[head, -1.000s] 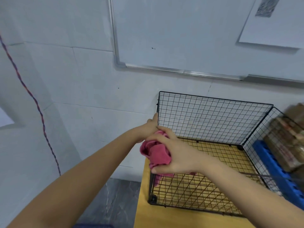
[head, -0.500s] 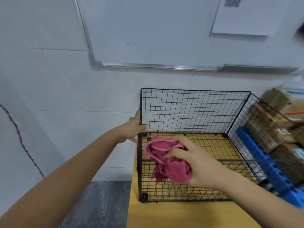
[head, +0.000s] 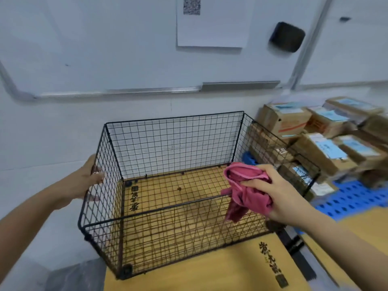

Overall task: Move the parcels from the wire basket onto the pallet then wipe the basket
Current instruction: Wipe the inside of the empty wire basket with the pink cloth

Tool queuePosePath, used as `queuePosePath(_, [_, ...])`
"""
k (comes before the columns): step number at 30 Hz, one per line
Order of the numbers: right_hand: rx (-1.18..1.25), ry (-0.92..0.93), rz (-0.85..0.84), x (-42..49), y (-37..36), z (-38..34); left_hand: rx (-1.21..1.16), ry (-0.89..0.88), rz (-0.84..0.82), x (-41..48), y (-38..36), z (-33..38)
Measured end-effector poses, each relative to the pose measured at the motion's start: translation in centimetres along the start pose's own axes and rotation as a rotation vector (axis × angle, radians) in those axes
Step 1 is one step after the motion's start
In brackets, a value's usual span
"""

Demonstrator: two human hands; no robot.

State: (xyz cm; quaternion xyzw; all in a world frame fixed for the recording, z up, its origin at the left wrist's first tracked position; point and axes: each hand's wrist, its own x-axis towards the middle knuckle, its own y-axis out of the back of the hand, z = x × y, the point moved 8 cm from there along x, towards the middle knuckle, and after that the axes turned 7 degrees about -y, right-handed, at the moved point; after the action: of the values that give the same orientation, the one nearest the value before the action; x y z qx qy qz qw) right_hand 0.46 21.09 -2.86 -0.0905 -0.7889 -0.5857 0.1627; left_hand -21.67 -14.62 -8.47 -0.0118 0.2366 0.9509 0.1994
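Hidden or unclear:
- right third of the view is motion-blurred, and the parcels' (head: pixel 323 148) labels are unreadable
- pallet (head: pixel 352 198) is blue, mostly covered by parcels, and cut off at the frame's right edge
- wire basket's (head: pixel 174 143) front-right corner is behind the right grip (head: pixel 279 198) and forearm
- cloth's (head: pixel 245 185) tail crosses the front rim in view, but I can't tell if it touches

Grips:
- right grip has its fingers curled tight round the bunched pink cloth, over the basket's front-right area near the right wall
- left grip (head: pixel 84 181) is outside the left wall, with the fingers roughly straight against the mesh and seen through it, thumb up by the top rim
- can't see any finger hooked round a wire

Positions:
- parcels are stacked on the pallet, just beside the basket's right wall and partly seen through it
- basket sits on the yellow surface (head: pixel 210 269), which shows through its floor

Edges and room:
- basket's front-left foot sits right at the surface's left edge, and its back wall is close to the room wall
- a dark gap (head: pixel 294 244) splits the surface to the right of the basket
- open room is the basket's open top and the strip of surface in front of it
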Motion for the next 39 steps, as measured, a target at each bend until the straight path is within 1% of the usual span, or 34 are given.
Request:
queuePosePath(4, [-0.031, -0.093, 0.06, -1.9, 2.2, 5.9, 0.048, 0.045, 0.052, 1.0, 0.8, -1.2])
queuePosePath(5, [-0.038, -0.108, 0.08, -2.2, 2.7, 7.0, 0.128, 0.043, 0.062, 1.2, 1.1, -1.3])
queuePosePath(7, [-0.028, -0.146, 0.12, -2.9, 3.4, 8.8, 0.457, -0.003, 0.173, 1.5, 2.0, -0.1])
queuePosePath(9, [0.009, -0.207, 0.159, -3.4, 3.9, 10.6, 0.784, -0.1, 0.283, 1.4, 1.7, 2.8])
queuePosePath(10, [0.02, -0.253, 0.183, -3.7, 4.1, 11.6, 0.841, -0.135, 0.28, 0.8, 0.4, 4.6])
queuePosePath(11, [0.018, -0.305, 0.212, -3.9, 4.4, 12.7, 0.84, -0.158, 0.212, 0.1, -1.9, 6.4])
queuePosePath(13, [-0.007, -0.411, 0.289, -4.4, 5.3, 14.8, 0.8, -0.219, -0.05, -1.9, -7.8, 10.3])
queuePosePath(15, [0.001, -0.464, 0.343, -4.4, 6.5, 16.4, 0.706, -0.264, -0.269, -4.0, -13.9, 12.5])
queuePosePath(16, [0.005, -0.473, 0.351, -4.2, 6.9, 17.0, 0.674, -0.32, -0.352, -5.2, -16.9, 13.7])
queuePosePath(18, [0.015, -0.488, 0.339, -3.5, 7.3, 18.0, 0.735, -0.423, -0.475, -6.9, -22.1, 15.4])
queuePosePath(20, [0.017, -0.497, 0.322, -2.3, 7.5, 18.5, 0.848, -0.497, -0.485, -7.2, -25.7, 16.4])
queuePosePath(23, [0.031, -0.517, 0.241, 0.4, 7.4, 19.4, 0.998, -0.597, -0.419, -6.5, -29.1, 17.4])
queuePosePath(25, [0.028, -0.531, 0.137, 2.3, 6.7, 19.8, 1.026, -0.614, -0.358, -5.7, -29.6, 17.2])
queuePosePath(28, [-0.033, -0.537, -0.092, 3.9, 4.8, 19.9, 0.992, -0.603, -0.283, -5.4, -29.1, 16.5])
queuePosePath(30, [-0.037, -0.527, -0.163, 4.5, 4.1, 20.2, 0.993, -0.564, -0.272, -5.4, -28.9, 16.4])
queuePosePath(33, [0.035, -0.509, -0.133, 6.0, 3.9, 21.3, 0.932, -0.492, -0.293, -5.2, -28.9, 16.9])
queuePosePath(36, [0.05, -0.491, -0.077, 8.0, 3.9, 22.5, 0.854, -0.397, -0.33, -4.5, -28.8, 16.9])
queuePosePath(39, [0.075, -0.484, -0.042, 10.3, 3.5, 23.2, 0.877, -0.359, -0.349, -4.4, -28.6, 16.5])
